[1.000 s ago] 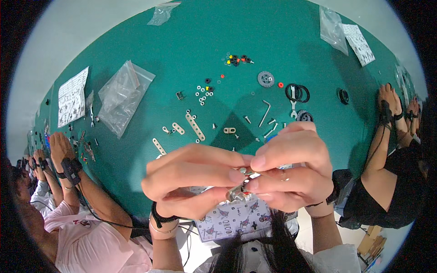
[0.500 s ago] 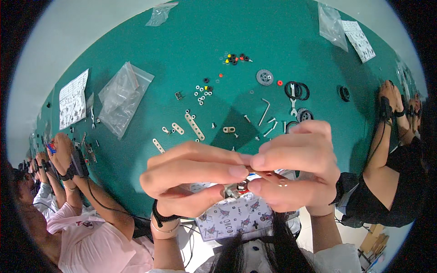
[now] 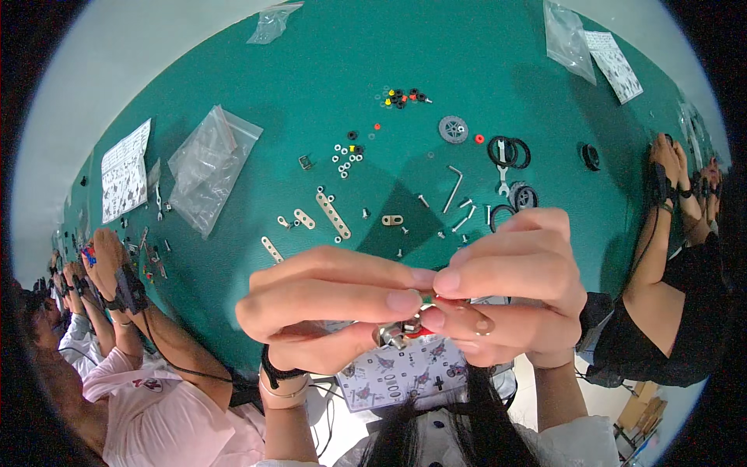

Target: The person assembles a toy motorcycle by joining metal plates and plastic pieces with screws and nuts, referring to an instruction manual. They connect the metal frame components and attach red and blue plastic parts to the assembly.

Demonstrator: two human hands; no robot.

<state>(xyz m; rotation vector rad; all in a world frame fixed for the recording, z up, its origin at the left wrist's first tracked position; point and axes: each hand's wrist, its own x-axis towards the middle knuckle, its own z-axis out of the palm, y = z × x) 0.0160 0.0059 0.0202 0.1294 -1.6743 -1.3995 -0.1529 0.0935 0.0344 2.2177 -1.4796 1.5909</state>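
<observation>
Close under the camera, above the green table (image 3: 257, 70): both hands pinching one small metal part (image 3: 397, 333).
Left hand (image 3: 331, 311) and right hand (image 3: 510, 292) with fingertips pressed together around it; mostly hidden by fingers, shape unclear; red bit (image 3: 445, 299) barely showing; loose screws (image 3: 464, 220) and strips (image 3: 333, 215) tiny beyond.

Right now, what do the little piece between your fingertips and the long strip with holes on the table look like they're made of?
The small piece pinched by the left hand and right hand looks like bright metal: silvery, glinting, with a red bit beside it, possibly plastic. The perforated strip looks like pale plated metal, flat and dull; painted plastic can't be excluded.
</observation>
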